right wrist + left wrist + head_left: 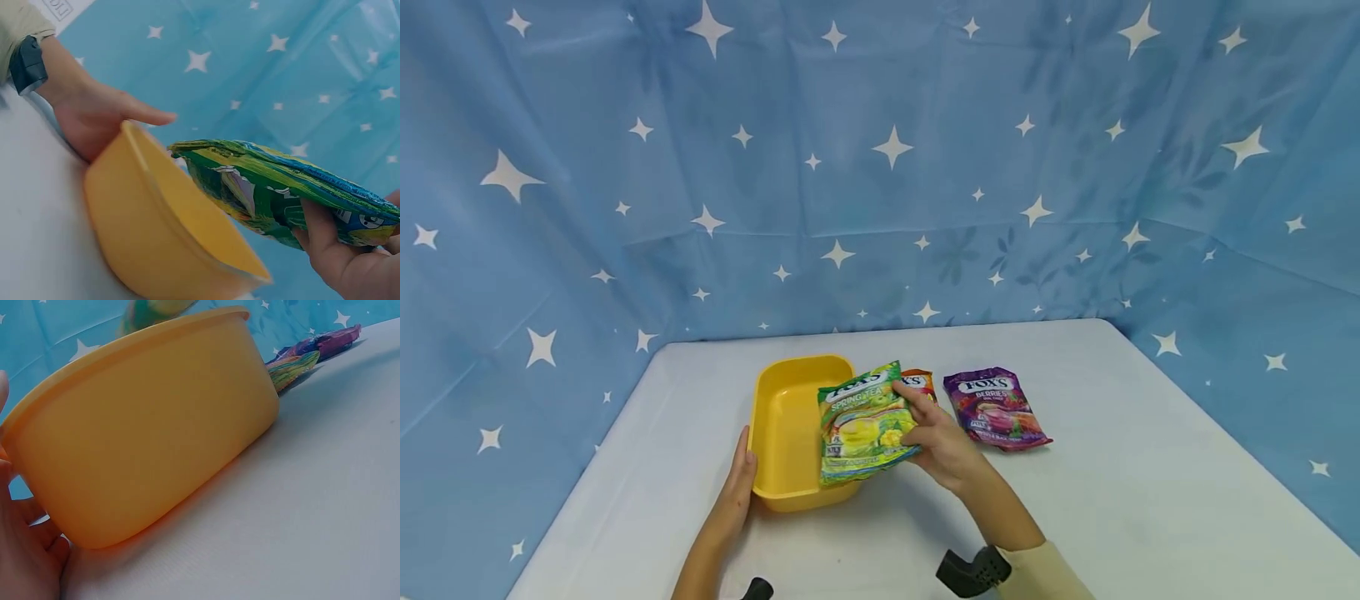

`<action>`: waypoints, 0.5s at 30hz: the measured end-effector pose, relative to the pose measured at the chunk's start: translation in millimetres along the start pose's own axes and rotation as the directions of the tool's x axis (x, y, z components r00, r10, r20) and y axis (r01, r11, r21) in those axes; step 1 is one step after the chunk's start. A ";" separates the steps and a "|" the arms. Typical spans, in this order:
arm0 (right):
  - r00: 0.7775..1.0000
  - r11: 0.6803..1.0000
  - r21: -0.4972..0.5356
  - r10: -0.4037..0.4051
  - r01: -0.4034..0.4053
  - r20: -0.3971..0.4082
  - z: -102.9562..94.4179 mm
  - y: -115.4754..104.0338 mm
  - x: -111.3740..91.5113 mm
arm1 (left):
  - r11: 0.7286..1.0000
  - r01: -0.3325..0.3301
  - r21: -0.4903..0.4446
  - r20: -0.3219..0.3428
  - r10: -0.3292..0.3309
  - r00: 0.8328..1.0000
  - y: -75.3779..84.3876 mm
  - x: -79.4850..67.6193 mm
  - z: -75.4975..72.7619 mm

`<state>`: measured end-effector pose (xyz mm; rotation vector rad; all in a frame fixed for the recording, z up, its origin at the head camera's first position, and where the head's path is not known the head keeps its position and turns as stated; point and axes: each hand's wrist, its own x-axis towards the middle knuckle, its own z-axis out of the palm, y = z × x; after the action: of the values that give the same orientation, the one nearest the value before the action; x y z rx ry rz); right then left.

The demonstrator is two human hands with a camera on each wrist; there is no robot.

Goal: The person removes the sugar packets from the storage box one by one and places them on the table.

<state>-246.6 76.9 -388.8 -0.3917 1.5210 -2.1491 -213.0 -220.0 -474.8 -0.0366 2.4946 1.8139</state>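
My right hand (pixel 940 442) pinches the right edge of a green and yellow FOX'S Spring Tea candy bag (pixel 861 425). The bag hangs tilted over the right side of a yellow plastic basin (pixel 787 408), above its rim. In the right wrist view, thumb and fingers of that hand grip the bag's near end. My left hand (pixel 737 487) rests flat along the basin's left outer wall, its fingers straight and the thumb (pixel 150 114) sticking up by the rim. In the left wrist view, the basin's front wall (pixel 150 425) hides most of the bag.
Beyond the right hand lies an orange-red FOX'S bag (pixel 919 382), mostly covered from view. A purple FOX'S Berries bag (pixel 996 408) lies to its right on the white table (pixel 1150 483). A blue star-patterned cloth (pixel 880 200) hangs behind and beside the table.
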 end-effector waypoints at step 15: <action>0.989 0.995 -0.036 0.092 -0.097 -0.113 -61.0 -3.2 -91.5 | 0.998 0.049 0.026 0.017 -0.049 0.999 -1.0 1.8 -1.5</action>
<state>-199.7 175.3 -403.2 -0.2124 1.6135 -2.0996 -214.9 -221.7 -475.4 -0.0795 2.4819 1.7564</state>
